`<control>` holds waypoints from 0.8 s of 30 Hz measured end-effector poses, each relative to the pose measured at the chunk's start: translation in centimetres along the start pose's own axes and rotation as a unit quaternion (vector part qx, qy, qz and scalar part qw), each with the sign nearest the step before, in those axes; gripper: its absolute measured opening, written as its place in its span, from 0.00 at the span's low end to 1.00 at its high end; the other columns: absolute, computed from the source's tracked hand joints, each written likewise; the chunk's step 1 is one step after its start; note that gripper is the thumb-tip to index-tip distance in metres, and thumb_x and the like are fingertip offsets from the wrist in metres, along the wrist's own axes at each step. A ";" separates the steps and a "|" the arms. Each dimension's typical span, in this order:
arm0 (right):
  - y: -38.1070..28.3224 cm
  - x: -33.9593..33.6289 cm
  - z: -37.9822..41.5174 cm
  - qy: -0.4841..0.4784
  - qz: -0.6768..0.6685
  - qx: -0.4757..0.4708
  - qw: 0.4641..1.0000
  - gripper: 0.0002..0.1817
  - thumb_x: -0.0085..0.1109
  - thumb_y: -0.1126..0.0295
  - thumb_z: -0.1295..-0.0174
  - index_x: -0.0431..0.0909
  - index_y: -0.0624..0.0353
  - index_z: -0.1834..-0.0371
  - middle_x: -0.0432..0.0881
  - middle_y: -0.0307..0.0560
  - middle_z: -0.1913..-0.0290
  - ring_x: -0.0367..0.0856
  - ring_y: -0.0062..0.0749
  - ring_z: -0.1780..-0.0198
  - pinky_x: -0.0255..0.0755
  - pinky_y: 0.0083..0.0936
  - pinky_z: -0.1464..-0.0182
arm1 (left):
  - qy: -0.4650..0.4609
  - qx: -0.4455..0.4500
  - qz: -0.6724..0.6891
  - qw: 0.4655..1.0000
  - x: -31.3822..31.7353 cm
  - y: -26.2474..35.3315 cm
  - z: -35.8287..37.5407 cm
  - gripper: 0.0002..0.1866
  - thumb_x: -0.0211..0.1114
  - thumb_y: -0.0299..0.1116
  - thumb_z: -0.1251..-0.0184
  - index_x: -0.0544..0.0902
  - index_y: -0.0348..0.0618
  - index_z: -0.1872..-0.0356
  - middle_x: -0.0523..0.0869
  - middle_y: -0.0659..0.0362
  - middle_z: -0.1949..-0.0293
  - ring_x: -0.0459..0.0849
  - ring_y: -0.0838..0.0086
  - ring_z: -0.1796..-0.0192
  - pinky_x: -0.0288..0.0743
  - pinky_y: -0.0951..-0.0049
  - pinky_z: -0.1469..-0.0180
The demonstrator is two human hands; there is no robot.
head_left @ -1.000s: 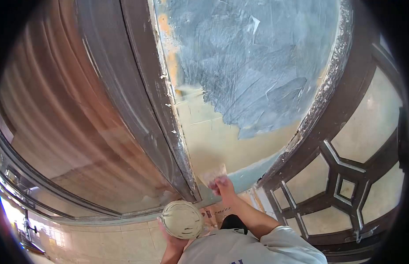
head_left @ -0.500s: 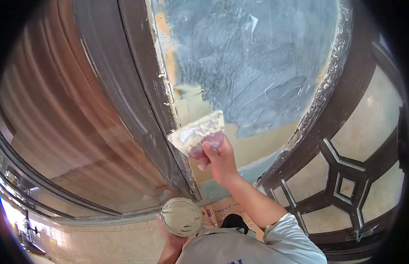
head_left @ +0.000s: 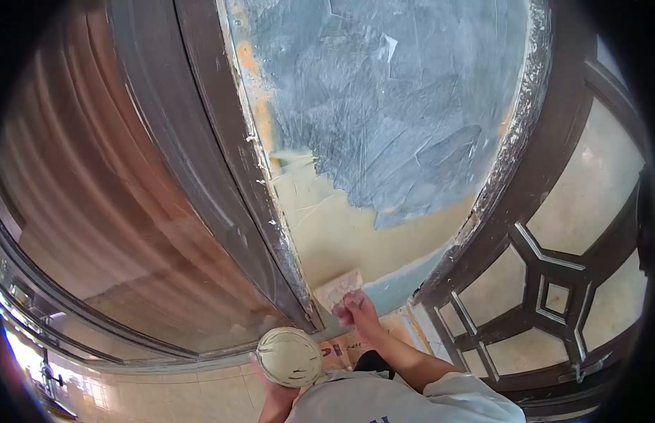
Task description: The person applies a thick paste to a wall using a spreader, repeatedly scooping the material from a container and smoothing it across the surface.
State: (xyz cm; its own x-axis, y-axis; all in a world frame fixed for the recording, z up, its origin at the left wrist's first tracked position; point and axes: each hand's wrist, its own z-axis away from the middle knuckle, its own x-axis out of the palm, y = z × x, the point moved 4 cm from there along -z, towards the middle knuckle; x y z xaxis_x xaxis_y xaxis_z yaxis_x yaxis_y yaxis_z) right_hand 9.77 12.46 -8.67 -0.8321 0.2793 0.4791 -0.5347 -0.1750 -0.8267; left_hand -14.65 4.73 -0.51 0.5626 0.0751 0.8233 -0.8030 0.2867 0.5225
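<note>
My right hand point(head_left: 363, 316) grips the handle of a wide putty knife point(head_left: 339, 285) whose blade is smeared with pale putty. The blade lies against the lower left of the wall panel, close to the dark frame. Cream putty point(head_left: 363, 243) covers a band of the panel beneath rough blue-grey paint point(head_left: 398, 106). Low in front of me, my left hand point(head_left: 272, 386) supports a round tub point(head_left: 289, 357) from its left side. Its top looks cream with several dark marks; most of my left fingers are hidden behind it.
A dark wooden post point(head_left: 222, 176) with chipped, putty-spotted edges borders the panel on the left, beside glass with a brown curtain point(head_left: 109, 190). On the right stands a dark wooden door point(head_left: 497, 310) with pale panes. Tiled floor point(head_left: 179, 391) and printed cardboard point(head_left: 341, 350) lie below.
My right hand has moved the putty knife down the panel to its lower left. More cream putty shows where the knife was. The tub stays in my left hand, nearly unmoved.
</note>
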 end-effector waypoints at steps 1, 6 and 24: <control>-4.0 2.8 0.4 -0.017 0.004 -0.061 0.998 0.11 0.58 0.64 0.25 0.70 0.55 0.48 0.84 0.43 0.60 0.85 0.27 0.68 0.77 0.23 0.75 | -0.060 0.074 -0.142 0.985 1.3 0.7 0.2 0.38 0.31 0.64 0.21 0.66 0.44 0.27 0.76 0.53 0.33 0.75 0.60 0.32 0.68 0.52 0.29; -18.8 13.1 1.7 -0.097 -0.009 -0.235 0.967 0.13 0.58 0.61 0.25 0.69 0.56 0.50 0.84 0.45 0.63 0.81 0.25 0.73 0.74 0.21 0.77 | -0.065 0.024 -0.076 0.995 2.3 -0.1 -0.5 0.40 0.29 0.64 0.21 0.65 0.42 0.26 0.75 0.52 0.32 0.74 0.59 0.30 0.66 0.52 0.27; 0.5 -4.4 0.9 0.036 0.005 0.013 0.999 0.11 0.58 0.63 0.25 0.73 0.54 0.47 0.86 0.42 0.62 0.81 0.25 0.76 0.75 0.25 0.77 | -0.015 0.018 -0.008 1.000 2.8 -0.8 0.8 0.42 0.31 0.69 0.24 0.73 0.47 0.31 0.78 0.54 0.34 0.77 0.57 0.34 0.70 0.51 0.31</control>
State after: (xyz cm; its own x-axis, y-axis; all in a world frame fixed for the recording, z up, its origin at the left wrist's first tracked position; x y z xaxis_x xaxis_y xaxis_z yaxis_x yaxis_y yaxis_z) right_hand 13.04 10.27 -10.98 -0.8251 0.3444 0.4479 -0.5310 -0.2017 -0.8231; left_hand -12.60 4.00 1.58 0.5696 0.0417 0.8209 -0.8008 0.2530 0.5428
